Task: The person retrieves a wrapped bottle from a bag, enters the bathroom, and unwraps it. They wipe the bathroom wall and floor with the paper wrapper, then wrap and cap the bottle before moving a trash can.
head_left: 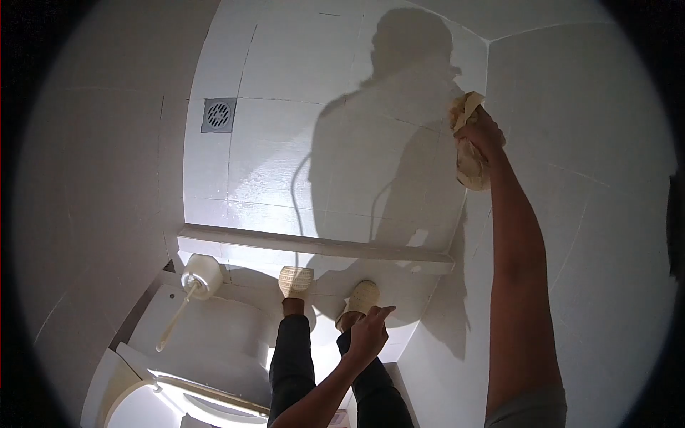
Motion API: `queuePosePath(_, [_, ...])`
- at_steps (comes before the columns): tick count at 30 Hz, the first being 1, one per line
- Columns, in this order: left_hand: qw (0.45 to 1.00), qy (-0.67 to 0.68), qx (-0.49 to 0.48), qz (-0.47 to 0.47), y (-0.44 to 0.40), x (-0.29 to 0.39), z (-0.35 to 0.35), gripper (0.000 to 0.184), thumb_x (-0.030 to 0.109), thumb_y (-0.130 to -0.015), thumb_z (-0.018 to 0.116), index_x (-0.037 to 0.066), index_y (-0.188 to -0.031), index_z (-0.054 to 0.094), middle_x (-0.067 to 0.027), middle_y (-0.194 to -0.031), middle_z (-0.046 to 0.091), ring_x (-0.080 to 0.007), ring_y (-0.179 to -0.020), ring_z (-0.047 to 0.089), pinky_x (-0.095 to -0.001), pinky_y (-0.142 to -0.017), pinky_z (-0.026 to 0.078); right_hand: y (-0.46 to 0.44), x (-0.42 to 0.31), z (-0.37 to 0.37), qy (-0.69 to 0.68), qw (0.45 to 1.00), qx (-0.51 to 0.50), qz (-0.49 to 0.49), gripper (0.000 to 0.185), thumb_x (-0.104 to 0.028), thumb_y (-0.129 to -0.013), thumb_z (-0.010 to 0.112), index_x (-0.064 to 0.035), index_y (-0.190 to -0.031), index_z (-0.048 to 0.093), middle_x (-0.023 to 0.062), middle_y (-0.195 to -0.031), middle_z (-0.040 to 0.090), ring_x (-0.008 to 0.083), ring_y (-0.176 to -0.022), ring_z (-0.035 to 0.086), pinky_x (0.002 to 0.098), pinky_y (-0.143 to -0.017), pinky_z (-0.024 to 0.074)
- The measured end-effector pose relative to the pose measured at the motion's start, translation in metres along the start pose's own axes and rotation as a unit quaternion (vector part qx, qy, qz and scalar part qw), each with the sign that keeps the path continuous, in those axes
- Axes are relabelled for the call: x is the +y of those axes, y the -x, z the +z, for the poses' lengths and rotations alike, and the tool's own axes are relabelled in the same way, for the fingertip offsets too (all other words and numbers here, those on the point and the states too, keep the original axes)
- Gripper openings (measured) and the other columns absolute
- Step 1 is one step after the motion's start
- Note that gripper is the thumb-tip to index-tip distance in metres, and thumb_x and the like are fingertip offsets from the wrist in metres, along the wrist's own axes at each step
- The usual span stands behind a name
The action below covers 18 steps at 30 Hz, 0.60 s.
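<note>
My right hand (pixel 482 134) is closed around a crumpled beige cloth (pixel 472 167) at the right wall. The cloth bulges out above and below my fingers, and whether it presses on the wall I cannot tell. My right arm is stretched far forward. My left hand (pixel 369 334) hangs in the air in front of my leg, above my right shoe (pixel 364 296). One of its fingers points out to the right, the others are loosely bent, and nothing shows in it.
A low raised ledge (pixel 314 245) crosses the tiled floor (pixel 271 150) ahead of my shoes. Past it lies a square floor drain (pixel 218 115). To my left are a toilet (pixel 207 399) and a white toilet-brush holder (pixel 203 277) with a long handle. The right wall (pixel 571 157) stands close. My shadow falls ahead.
</note>
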<state>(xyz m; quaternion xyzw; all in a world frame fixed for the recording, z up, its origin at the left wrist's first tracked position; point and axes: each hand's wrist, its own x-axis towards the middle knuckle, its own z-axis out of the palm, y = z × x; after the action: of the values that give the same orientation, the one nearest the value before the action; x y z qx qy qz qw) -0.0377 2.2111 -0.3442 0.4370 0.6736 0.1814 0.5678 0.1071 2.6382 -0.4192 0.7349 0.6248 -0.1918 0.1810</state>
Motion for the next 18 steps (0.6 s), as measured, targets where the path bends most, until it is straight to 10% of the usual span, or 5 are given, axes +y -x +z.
queuePosePath(18, [1.000, -0.004, 0.012, 0.020, -0.001, 0.000, -0.002, 0.031, -0.001, -0.079, 0.052, 0.013, -0.105, 0.060, -0.0086, -0.090, 0.062, -0.0294, -0.074, 0.062, -0.0410, -0.067, 0.049, 0.010, 0.004, 0.017, -0.095, 0.995, -0.018, 0.000, 0.097, -0.027, -0.050, 0.078, -0.0208, -0.136, 0.034, 0.0046, -0.124, 0.055, 0.0249, -0.113, 0.052, 0.0426, -0.093, 0.0368])
